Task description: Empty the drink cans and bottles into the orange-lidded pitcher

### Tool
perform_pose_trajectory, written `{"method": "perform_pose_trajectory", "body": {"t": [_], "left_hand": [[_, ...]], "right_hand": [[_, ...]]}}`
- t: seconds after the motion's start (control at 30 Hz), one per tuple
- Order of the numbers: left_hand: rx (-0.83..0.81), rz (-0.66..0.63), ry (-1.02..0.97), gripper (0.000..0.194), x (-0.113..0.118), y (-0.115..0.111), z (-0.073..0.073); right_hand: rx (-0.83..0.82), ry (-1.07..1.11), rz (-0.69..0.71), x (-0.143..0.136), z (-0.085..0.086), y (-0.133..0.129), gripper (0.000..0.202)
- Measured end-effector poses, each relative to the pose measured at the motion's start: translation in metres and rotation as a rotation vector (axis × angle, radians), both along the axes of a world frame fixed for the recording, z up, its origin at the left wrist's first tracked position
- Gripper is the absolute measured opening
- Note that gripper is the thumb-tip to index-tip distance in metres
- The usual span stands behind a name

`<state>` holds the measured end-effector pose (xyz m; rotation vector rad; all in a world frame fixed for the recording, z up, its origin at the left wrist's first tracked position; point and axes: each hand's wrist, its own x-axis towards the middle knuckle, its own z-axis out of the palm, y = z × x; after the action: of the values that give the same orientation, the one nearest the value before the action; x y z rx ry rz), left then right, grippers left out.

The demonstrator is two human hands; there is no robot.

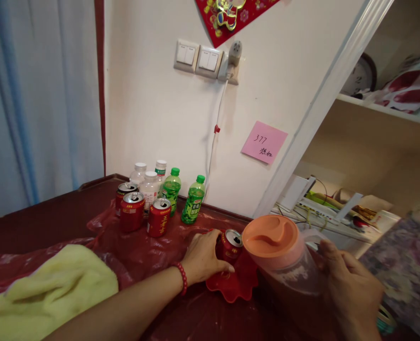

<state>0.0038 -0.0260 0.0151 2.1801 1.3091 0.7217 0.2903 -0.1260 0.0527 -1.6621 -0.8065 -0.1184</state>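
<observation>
My left hand (205,255), with a red bead bracelet at the wrist, is wrapped round a red drink can (230,247) with an opened top. That can stands on a red scalloped mat (231,284). Close on its right is a clear plastic pitcher (284,279) with an orange lid (271,237). My right hand (352,284) is closed on the pitcher's handle. The pitcher leans towards the can, its lid edge beside the can's top. Whether lid and can touch I cannot tell.
Several red cans (132,211), clear bottles with white caps (150,189) and two green bottles (193,200) stand at the back by the wall. A yellow towel (60,289) lies at the left. A white cord (213,156) hangs from the socket. Shelves (391,111) are on the right.
</observation>
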Motion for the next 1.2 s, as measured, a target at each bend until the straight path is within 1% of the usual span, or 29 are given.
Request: {"method": "perform_pose_trajectory", "body": {"t": [0.23, 0.47, 0.57, 0.9, 1.2], "left_hand": [[0.006, -0.013, -0.024, 0.076, 0.0, 0.0002, -0.0022], [0.006, 0.011, -0.002, 0.081, 0.0003, 0.0004, -0.0045], [0.008, 0.008, -0.004, 0.082, 0.001, 0.0004, -0.0049], [-0.001, 0.008, -0.001, 0.082, 0.0009, 0.0004, -0.0042], [-0.008, 0.011, -0.001, 0.082, 0.0009, 0.0003, -0.0024]], "right_hand": [[-0.007, 0.011, 0.019, -0.0003, 0.0, -0.0004, 0.074], [0.025, -0.02, 0.018, -0.0022, 0.0005, 0.0015, 0.076], [0.013, -0.014, 0.018, -0.0018, 0.0005, 0.0017, 0.076], [0.005, -0.015, 0.003, -0.0009, -0.0012, 0.0018, 0.075], [-0.012, -0.054, -0.008, -0.0038, 0.0025, 0.0011, 0.076]]}}
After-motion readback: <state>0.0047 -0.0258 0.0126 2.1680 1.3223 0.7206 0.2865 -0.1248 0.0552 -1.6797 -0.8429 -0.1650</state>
